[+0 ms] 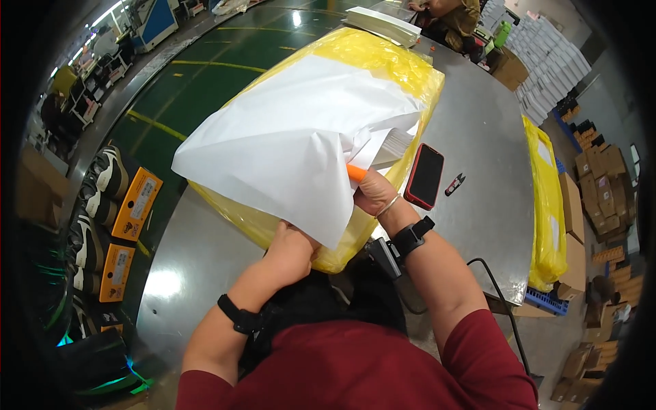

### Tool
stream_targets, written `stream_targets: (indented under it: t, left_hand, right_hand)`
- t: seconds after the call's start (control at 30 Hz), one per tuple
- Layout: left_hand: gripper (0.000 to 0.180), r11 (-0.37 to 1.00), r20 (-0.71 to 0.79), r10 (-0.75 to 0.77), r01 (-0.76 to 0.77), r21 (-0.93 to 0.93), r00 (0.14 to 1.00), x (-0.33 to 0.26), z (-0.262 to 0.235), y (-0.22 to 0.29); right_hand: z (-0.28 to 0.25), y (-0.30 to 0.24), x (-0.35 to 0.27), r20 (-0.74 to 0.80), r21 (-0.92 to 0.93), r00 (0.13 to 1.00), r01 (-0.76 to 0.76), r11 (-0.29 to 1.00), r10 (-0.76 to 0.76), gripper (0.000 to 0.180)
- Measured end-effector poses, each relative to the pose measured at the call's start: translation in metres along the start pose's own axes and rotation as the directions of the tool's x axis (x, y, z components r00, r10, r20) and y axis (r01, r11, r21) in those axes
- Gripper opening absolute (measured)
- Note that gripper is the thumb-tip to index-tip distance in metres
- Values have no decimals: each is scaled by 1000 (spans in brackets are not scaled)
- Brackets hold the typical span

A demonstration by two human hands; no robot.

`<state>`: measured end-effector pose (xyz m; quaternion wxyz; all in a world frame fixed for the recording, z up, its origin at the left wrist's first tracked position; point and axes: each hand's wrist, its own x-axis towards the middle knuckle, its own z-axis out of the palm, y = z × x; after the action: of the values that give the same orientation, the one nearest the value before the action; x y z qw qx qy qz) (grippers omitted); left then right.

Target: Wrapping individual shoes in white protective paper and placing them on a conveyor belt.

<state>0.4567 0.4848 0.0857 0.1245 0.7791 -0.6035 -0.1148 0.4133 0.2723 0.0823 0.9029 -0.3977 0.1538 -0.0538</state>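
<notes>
A large white sheet (280,137), like paper, lies bunched over a yellow plastic-wrapped bundle (403,68). My left hand (290,253) is closed at the sheet's near edge, its fingertips hidden beneath it. My right hand (374,193) is closed at the sheet's right side, partly under a fold. An orange tube-like piece (356,172) shows at its thumb; I cannot tell whether it is a finger cover or a handle. Just above that hand, the edges of stacked white sheets (396,145) show through an opening in the cover.
On the metal table (478,137), a red-cased phone (425,175) and small black snips (454,184) lie right of the bundle. Another yellow-wrapped bundle (544,212) stands at the table's right edge. Shoes and orange boxes (141,203) line the left. A person (451,17) is at the far end.
</notes>
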Motion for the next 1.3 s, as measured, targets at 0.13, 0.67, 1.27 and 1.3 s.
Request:
stream_targets:
  t: [0.13,0.67,1.27,1.3]
  left_hand:
    - [28,950,-64,-147,123,-286,987,-9,-17,9]
    - [33,954,-74,-73,49,-294,995,-17,-16,8]
    - [67,963,18,-219,213,163,976,-89,-53,-163]
    - [67,994,-176,-101,106,22,979,-92,-51,-169]
  right_hand:
    - [-7,12,-7,11,-45,995,-102,994,102,46]
    - [48,-40,-85,-348,-612,921,-82,-787,174,80]
    - [117,-48,-25,154,-940,974,92,-328,-168,25]
    - [127,-45,-12,225,-937,962,170,-305,-156,24]
